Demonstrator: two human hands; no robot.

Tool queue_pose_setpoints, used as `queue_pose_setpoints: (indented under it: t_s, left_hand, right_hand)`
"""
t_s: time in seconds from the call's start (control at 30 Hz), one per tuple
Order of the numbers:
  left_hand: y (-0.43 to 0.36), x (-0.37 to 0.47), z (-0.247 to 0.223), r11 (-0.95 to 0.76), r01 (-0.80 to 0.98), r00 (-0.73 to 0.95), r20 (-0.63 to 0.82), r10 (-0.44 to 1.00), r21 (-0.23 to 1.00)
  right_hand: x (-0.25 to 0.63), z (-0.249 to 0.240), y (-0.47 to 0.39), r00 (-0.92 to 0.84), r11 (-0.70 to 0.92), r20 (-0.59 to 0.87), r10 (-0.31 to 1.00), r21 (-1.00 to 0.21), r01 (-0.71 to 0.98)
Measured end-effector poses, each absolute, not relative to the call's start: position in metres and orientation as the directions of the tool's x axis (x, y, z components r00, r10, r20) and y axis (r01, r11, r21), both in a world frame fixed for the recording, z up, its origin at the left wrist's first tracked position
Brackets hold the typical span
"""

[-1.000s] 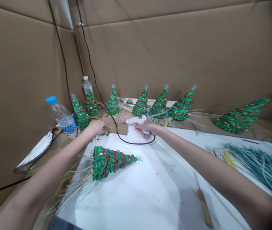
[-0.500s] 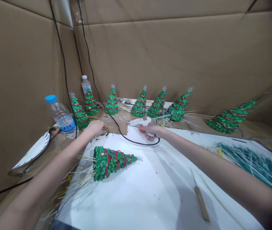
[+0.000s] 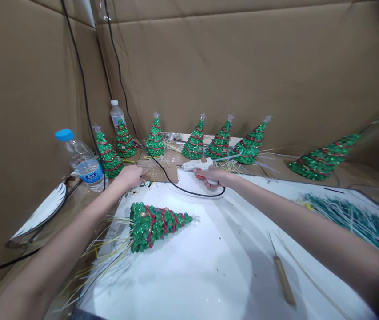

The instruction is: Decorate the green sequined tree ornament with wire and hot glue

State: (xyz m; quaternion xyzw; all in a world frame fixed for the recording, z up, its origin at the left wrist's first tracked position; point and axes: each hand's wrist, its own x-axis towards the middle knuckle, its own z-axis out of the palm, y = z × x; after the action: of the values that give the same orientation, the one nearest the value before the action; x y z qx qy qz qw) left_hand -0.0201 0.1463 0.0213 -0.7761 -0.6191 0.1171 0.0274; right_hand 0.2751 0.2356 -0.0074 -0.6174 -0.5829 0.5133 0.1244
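My right hand grips a white hot glue gun with an orange-red trigger. Its nozzle points left and a clear glue stick sticks out of its back. My left hand has its fingers closed at the left edge of a flat cardboard piece; whatever is between them is hidden. A green Christmas tree ornament with red trim lies on its side in front of both hands, its silvery star pointing right. Yellow and white strands trail from its base.
Several similar trees line the cardboard wall. Two water bottles stand at left, near a white plate-like piece. A wooden-handled awl and teal strands lie right. The black cord loops between my hands.
The camera view has shifted slightly. My left hand stays by the cardboard, and my right hand still holds the glue gun, at nearly the same place, slightly more level. The lying tree has not moved.
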Motion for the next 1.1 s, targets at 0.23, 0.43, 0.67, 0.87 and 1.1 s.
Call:
queue_pose_setpoints:
  t_s: [0.23,0.43,0.67,0.87,1.1]
  left_hand:
    - [0.147,-0.021,0.020,-0.224,0.959,0.202,-0.137,0.970,-0.174]
    - [0.145,-0.019,0.020,-0.203,0.958,0.177,-0.138,0.975,-0.205]
    - [0.130,-0.015,0.040,-0.227,0.965,0.221,-0.053,0.974,-0.133]
    - [0.041,-0.005,0.078,-0.179,0.960,0.136,0.203,0.970,0.213]
    - [-0.056,0.019,0.058,0.067,0.883,-0.218,0.279,0.935,0.465]
  right_hand:
    - [0.273,0.006,0.229,-0.153,-0.277,-0.461,0.874,-0.732,0.623]
    - [0.277,0.018,0.213,-0.149,-0.175,-0.328,0.933,-0.773,0.609]
    - [0.297,0.023,0.171,-0.222,0.164,0.025,0.975,-0.757,0.633]
    - [0.307,0.015,0.137,-0.249,0.416,0.335,0.909,-0.669,0.616]
    - [0.307,0.021,0.105,-0.447,0.570,0.355,0.821,-0.565,0.597]
